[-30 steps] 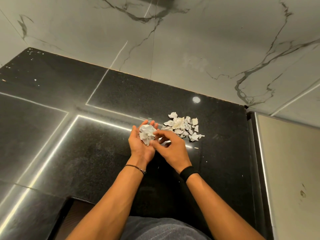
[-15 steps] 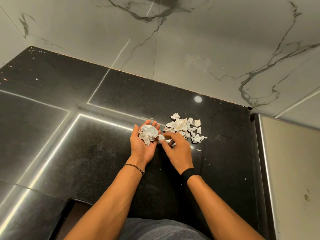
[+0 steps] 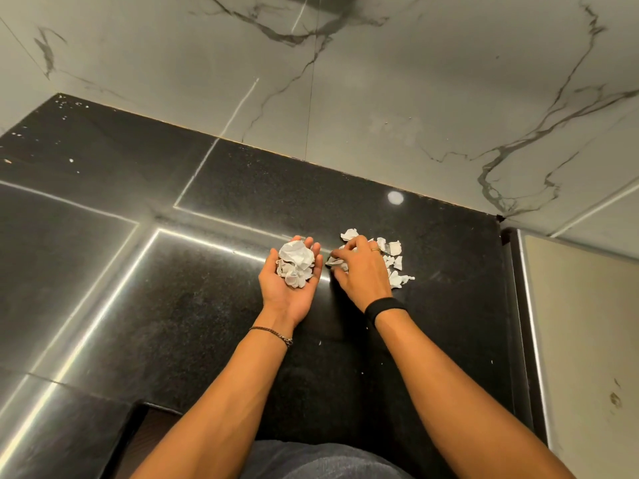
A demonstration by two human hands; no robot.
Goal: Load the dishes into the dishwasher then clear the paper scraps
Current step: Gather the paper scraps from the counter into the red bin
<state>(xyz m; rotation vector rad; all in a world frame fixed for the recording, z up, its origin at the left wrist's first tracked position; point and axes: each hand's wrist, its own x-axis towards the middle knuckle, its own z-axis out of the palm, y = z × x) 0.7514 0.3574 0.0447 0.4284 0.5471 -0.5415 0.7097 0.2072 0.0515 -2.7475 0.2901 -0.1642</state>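
A marble wall (image 3: 380, 81) backs the black tabletop (image 3: 207, 305). The left hand (image 3: 290, 292), palm up, cups a paper wad (image 3: 295, 262). Just beside it, the right hand (image 3: 363, 271) half hides the scraps (image 3: 394, 250), curled fingers pinching some; the pile trails rightward.

My left hand (image 3: 289, 290) lies palm up, cupping a paper wad (image 3: 295, 262); my right hand (image 3: 363, 271), palm down, curls its fingers onto loose scraps (image 3: 394, 248). Both forearms reach forward.
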